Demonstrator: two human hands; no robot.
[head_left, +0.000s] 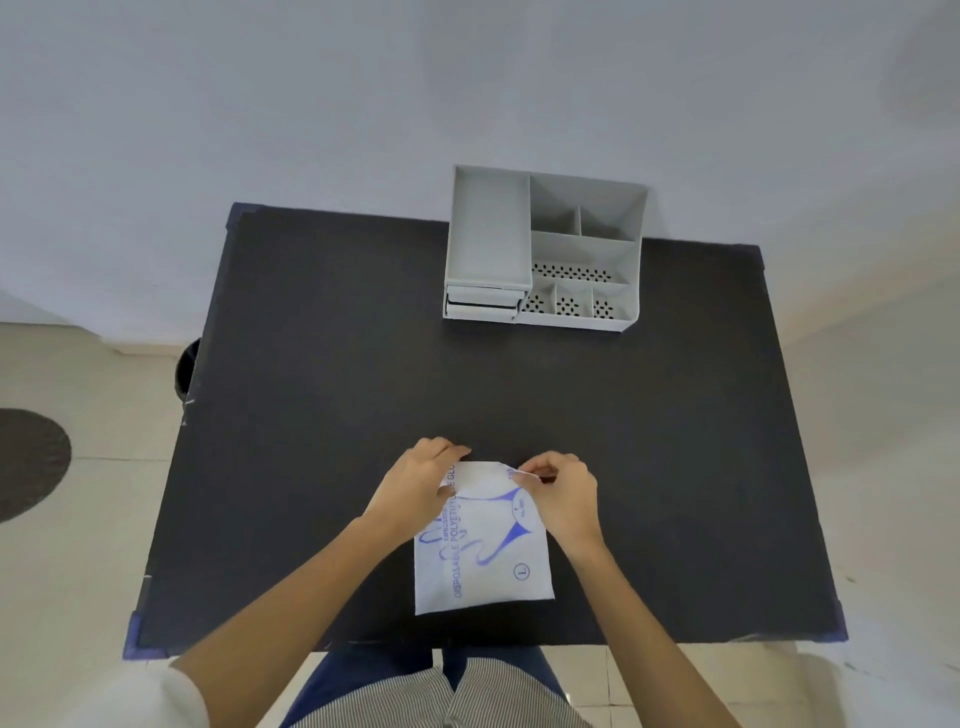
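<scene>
A white paper packet (488, 561) printed in blue with a glove outline and "DISPOSABLE POLYETHYLENE GLOVE" lies on the black table (363, 364) near its front edge. My left hand (421, 480) grips the packet's far left corner, fingers curled over its top edge. My right hand (561, 491) pinches the far right corner, where a small flap of paper is lifted. Both hands hold the packet's far end; its near end lies flat.
A grey plastic desk organiser (543, 249) with several compartments and small drawers stands at the table's far edge, right of centre. A dark round mat (26, 462) lies on the tiled floor at left. A white wall rises behind the table.
</scene>
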